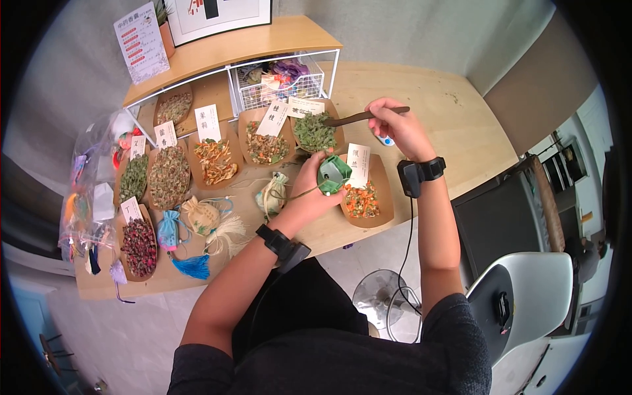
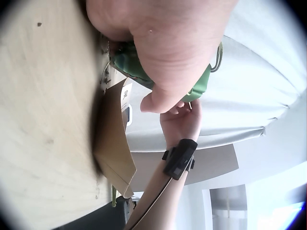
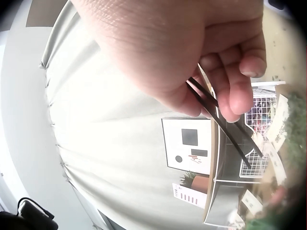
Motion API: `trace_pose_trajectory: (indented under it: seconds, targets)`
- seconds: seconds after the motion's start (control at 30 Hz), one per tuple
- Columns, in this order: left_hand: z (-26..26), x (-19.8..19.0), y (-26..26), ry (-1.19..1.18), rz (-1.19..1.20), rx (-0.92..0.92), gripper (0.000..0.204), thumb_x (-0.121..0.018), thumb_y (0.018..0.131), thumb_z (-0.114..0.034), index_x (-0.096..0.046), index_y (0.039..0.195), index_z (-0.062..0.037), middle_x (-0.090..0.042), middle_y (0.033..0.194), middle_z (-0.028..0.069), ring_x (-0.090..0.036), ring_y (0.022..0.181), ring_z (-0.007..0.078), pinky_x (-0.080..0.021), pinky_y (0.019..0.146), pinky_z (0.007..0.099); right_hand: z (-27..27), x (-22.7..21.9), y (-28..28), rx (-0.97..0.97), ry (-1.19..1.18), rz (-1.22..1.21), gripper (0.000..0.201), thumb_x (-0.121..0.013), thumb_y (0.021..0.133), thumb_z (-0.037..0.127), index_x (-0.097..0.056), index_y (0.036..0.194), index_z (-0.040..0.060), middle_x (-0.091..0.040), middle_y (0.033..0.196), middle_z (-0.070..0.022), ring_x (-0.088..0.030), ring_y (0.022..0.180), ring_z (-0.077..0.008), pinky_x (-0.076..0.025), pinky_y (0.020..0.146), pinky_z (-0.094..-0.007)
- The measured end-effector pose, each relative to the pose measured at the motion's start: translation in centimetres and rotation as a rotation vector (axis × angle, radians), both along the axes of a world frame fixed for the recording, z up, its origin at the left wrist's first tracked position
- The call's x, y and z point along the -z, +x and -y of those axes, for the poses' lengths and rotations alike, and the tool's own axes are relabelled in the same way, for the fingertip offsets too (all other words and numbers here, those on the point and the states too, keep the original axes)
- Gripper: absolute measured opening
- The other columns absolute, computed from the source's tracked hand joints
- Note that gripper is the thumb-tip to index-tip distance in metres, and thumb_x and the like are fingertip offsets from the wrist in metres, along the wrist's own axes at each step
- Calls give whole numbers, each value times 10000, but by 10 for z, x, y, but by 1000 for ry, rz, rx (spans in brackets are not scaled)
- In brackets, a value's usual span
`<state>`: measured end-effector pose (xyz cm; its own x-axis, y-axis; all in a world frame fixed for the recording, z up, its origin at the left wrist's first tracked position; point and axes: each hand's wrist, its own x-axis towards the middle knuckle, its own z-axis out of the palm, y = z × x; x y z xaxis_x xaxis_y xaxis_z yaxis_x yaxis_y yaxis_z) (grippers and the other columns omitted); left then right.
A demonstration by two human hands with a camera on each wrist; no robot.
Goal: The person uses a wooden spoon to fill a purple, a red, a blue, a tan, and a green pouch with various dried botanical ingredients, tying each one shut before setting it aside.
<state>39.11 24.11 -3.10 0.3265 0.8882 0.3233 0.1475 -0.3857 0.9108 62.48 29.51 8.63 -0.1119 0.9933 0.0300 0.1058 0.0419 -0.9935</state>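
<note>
My left hand (image 1: 307,197) grips a green drawstring pouch (image 1: 334,172), its mouth facing up. From the left wrist view, the left hand (image 2: 168,48) covers much of the pouch (image 2: 199,88). Dark tweezers (image 1: 355,118) are pinched in my right hand (image 1: 400,130), tips at the green dried leaves (image 1: 315,135) in a paper tray. Two slim prongs of the tweezers (image 3: 221,128) extend from the right hand (image 3: 192,52) in the right wrist view. Just right of the pouch lies a tray of orange and green pieces (image 1: 362,199).
Several paper trays of dried plants, with cards, stand left, including dark red buds (image 1: 139,249). Finished-looking pouches (image 1: 201,216) with tassels lie near the front edge. Behind are a wooden shelf (image 1: 289,36) and wire basket (image 1: 283,92). A white chair (image 1: 543,296) stands right.
</note>
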Motion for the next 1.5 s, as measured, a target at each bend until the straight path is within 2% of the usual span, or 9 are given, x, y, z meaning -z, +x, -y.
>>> trace_pose_trajectory:
  seconds: [0.5,0.6,0.7,0.8,0.9,1.0,1.03,1.2,1.5]
  targets:
    - [0,-1,-2,-5,13,-18,915,-832,737,-76,-346,1513,-106,-535,1344,159,-555,1241,279,-456,1056,392,1,5,-7,-12,41,113,192,-640,987,219,-688,1046,43,-661,854,-15,-602,761,-72,-443,628,-226]
    - [1,-5,-4,-63,27,18,906,-828,739,-79,-353,1509,-116,-474,1412,174,-501,1305,296,-425,1092,409,4,2,-4,21,50,85,207,-633,995,245,-692,1034,50,-663,849,-10,-600,756,-68,-439,630,-224]
    - [1,-2,-3,154,21,-66,898,-827,737,-80,-361,1504,-122,-374,1492,191,-421,1375,317,-384,1127,432,8,-1,-5,68,62,73,204,-632,994,245,-704,1019,56,-672,854,-8,-598,739,-65,-427,616,-222]
    - [4,-7,-4,296,-88,-185,920,-806,750,-75,-311,1525,-99,-362,1489,189,-576,1192,329,-468,1056,431,9,1,-1,73,55,84,200,-632,992,242,-706,1006,57,-671,849,-11,-596,736,-65,-427,611,-223]
    - [12,-22,-9,108,207,0,892,-768,796,-22,-277,1538,-81,-391,1481,142,-618,1117,253,-510,995,370,18,1,3,86,46,135,188,-631,984,231,-705,985,58,-666,833,2,-591,731,-61,-430,615,-224]
    - [7,-24,-21,-319,476,179,861,-727,831,29,-253,1544,-61,-426,1461,95,-650,1027,180,-546,918,313,33,2,5,62,49,248,181,-624,979,224,-702,958,62,-658,811,21,-586,732,-60,-432,631,-218]
    - [4,-23,-23,-265,555,153,824,-697,846,33,-270,1545,-58,-477,1412,77,-660,972,165,-567,864,319,39,3,0,47,48,265,179,-623,977,219,-706,951,63,-657,806,23,-587,728,-60,-431,632,-215]
    - [-1,-39,-39,-319,692,185,665,-626,894,-140,-373,1499,-34,-428,1526,114,-667,977,228,-566,794,339,52,23,-20,-126,-31,297,148,-696,942,140,-711,983,-1,-678,840,-10,-614,750,-83,-515,724,-262]
    - [-13,-34,-44,-348,735,239,661,-553,911,-301,-386,1496,-43,-406,1562,121,-659,1048,277,-570,781,359,44,28,-4,9,85,375,160,-704,922,163,-714,944,5,-684,809,-21,-611,687,-89,-502,665,-267]
